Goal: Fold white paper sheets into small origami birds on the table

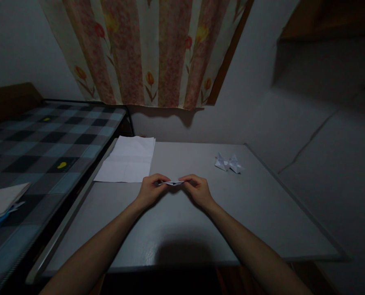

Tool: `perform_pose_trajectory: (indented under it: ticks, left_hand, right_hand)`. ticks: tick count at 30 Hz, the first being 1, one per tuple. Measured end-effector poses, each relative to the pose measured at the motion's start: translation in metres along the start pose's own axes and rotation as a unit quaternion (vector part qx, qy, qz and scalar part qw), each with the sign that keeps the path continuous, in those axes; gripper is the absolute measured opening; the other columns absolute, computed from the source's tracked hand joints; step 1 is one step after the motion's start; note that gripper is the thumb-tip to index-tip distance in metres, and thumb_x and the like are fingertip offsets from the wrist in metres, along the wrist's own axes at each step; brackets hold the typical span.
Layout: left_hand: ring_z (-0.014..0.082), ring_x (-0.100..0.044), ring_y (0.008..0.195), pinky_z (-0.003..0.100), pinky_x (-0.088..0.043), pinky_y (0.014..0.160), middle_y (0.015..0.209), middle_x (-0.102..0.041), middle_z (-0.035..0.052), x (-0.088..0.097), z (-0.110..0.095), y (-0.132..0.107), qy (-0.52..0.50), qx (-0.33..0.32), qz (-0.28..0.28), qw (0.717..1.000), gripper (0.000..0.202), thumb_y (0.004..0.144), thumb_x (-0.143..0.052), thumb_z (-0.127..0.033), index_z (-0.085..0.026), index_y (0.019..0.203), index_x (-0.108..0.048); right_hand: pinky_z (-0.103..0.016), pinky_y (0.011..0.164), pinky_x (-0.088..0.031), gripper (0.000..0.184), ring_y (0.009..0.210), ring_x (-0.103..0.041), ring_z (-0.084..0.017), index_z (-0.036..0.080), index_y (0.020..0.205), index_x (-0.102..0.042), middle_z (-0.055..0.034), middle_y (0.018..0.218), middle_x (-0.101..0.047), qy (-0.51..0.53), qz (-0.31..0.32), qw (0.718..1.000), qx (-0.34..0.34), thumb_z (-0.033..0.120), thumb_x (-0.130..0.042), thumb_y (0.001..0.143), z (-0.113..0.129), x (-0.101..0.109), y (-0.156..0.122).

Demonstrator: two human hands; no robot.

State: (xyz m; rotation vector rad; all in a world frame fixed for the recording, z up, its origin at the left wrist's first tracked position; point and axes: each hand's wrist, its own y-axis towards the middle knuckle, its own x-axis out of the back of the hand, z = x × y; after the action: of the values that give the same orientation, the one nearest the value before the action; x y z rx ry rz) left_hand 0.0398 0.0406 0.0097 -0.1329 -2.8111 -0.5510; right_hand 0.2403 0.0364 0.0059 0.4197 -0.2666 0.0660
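A small piece of folded white paper [173, 183] is held level above the middle of the table, seen nearly edge-on with a narrow dark gap between its layers. My left hand [151, 188] pinches its left end between thumb and fingers. At the other end, my right hand [198, 189] grips it the same way. To the right on the table rest two folded white paper shapes [221, 162] with pointed tips, side by side. A stack of white paper sheets [128, 157] lies behind my left hand, its top sheet creased across.
The grey table [262, 217] meets the wall at the back and right. Along its left side stands a bed with a checked mattress [78, 131], bearing a folded paper bundle [5, 200]. Overhead at the right juts a wooden cabinet [332, 20]. A flowered curtain [148, 53] hangs behind.
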Motion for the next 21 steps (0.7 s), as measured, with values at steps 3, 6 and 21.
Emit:
perform_pose_trajectory:
  ticks: [3,6,21]
  left_hand:
    - [0.0180,-0.064,0.078,0.034,-0.050,0.078,0.079,-0.072,0.0054,0.003,0.006,0.002,0.008,-0.095,-0.002,0.995,0.007,0.074,-0.068,-0.025,-0.019,0.071,-0.070]
    - [0.0189,-0.063,0.083,0.037,-0.048,0.081,0.083,-0.072,0.0055,0.006,0.014,0.004,0.094,-0.159,0.018,0.983,0.008,0.077,-0.063,-0.017,-0.021,0.075,-0.070]
    - [0.0238,-0.055,0.087,0.038,-0.044,0.079,0.090,-0.065,0.0107,0.000,-0.008,-0.006,0.402,-0.170,0.209,0.875,0.027,0.087,-0.052,-0.035,-0.016,0.086,-0.070]
  right_hand:
    - [-0.037,0.082,-0.049,0.013,0.084,-0.065,-0.020,0.024,0.079,-0.072,-0.0038,0.084,-0.073,-0.037,-0.012,0.994,0.101,0.017,-0.062,0.078,0.000,0.003,0.002]
    - [-0.039,0.083,-0.047,0.015,0.087,-0.063,-0.020,0.024,0.080,-0.073,-0.0042,0.086,-0.074,-0.131,0.004,0.979,0.157,0.013,-0.062,0.078,-0.006,0.005,0.003]
    - [-0.036,0.081,-0.043,0.012,0.088,-0.058,-0.023,0.016,0.081,-0.072,-0.0086,0.089,-0.071,-0.419,0.149,0.887,0.120,0.022,-0.062,0.082,0.002,-0.001,-0.004]
